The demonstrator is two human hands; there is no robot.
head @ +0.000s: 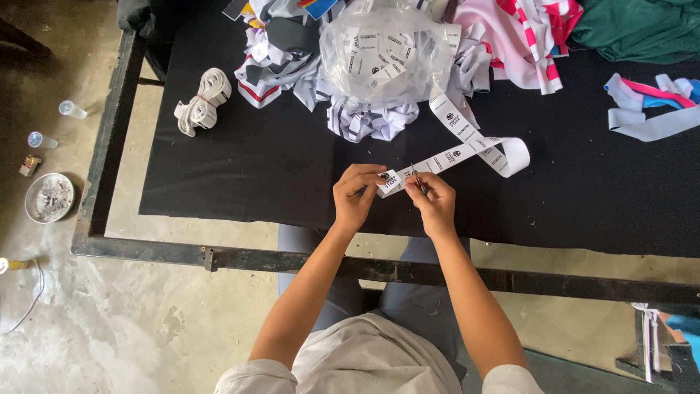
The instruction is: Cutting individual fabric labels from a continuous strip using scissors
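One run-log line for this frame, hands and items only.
left hand: pinching end of label strip | right hand: holding small snips at strip | behind: clear bag of labels | surface: black table

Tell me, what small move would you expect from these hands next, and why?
Probably a snip: closing the small cutter across the white label strip. The left hand pinches the strip's end label, the right hand holds the slim cutter right beside it, and the rest of the strip trails off over the black cloth toward a clear bag of cut labels.
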